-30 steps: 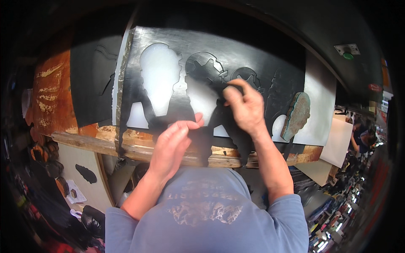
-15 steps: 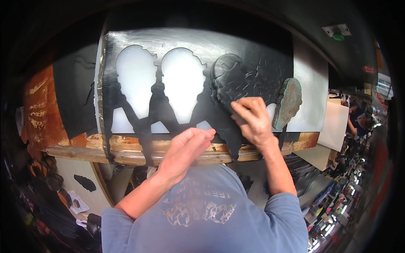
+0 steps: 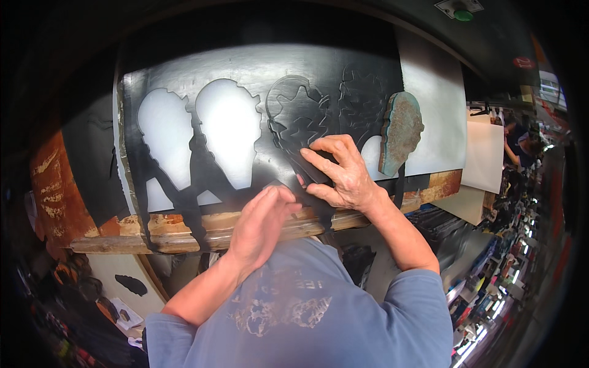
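Black, smooth and glossy, a flat sheet (image 3: pixel 265 69) with two rounded, tapering openings showing white and further cut outlines lies on the counter (image 3: pixel 58 190), mostly left of the rust-brown, teal-edged rounded block (image 3: pixel 403 132). Left of that block, the right hand (image 3: pixel 348 176) arches over one outline's narrow end, thumb and fingers apart; farther left, the left hand (image 3: pixel 262 226) cups, fingers together; I cannot tell whether either grips.

The left forearm (image 3: pixel 202 291) and the right forearm (image 3: pixel 405 236) are stretched forward and tipped inward. The left hand (image 3: pixel 261 224) is held loosely curved, its fingers set close together (a bit blurry). The right hand (image 3: pixel 350 178) is bent down near it, the thumb (image 3: pixel 323 193) spread away from the fingers (image 3: pixel 331 145).
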A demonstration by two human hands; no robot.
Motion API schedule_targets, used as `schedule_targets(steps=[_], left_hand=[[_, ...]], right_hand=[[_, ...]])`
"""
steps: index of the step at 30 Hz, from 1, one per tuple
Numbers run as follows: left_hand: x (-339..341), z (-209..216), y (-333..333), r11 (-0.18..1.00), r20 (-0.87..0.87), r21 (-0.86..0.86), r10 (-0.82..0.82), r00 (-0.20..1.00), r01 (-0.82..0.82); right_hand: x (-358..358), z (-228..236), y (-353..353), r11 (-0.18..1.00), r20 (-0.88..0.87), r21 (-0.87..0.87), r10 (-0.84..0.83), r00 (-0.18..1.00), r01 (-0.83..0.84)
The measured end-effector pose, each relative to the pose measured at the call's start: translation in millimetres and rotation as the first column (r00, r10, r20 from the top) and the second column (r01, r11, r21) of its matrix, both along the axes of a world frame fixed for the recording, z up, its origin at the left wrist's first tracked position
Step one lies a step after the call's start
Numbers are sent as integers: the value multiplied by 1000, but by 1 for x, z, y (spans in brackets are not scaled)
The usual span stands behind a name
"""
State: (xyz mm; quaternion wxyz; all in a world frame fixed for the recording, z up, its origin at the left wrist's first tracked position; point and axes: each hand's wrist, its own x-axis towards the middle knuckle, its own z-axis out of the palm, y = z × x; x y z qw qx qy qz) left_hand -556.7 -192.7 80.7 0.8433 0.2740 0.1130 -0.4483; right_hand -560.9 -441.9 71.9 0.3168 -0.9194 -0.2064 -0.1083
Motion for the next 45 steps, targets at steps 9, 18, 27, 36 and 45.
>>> schedule_targets(steps=[9,18,27,36,45], left_hand=[[12,19,3,954,70,266,-164,984,140],[23,44,0,826,468,563,-341,815,22],[71,21,-79,797,183,576,-342,922,182],[102,3,-115,875,96,348,-390,916,336],[83,-3,-103,863,359,452,-407,840,226]], right_hand=[[19,15,-23,836,-427,374,-230,875,402],[21,61,-97,655,39,517,-661,750,551],[2,8,-74,931,34,-214,-296,954,297],[5,26,-78,955,-16,-238,-189,982,180],[25,27,-97,650,-403,201,-627,666,733]])
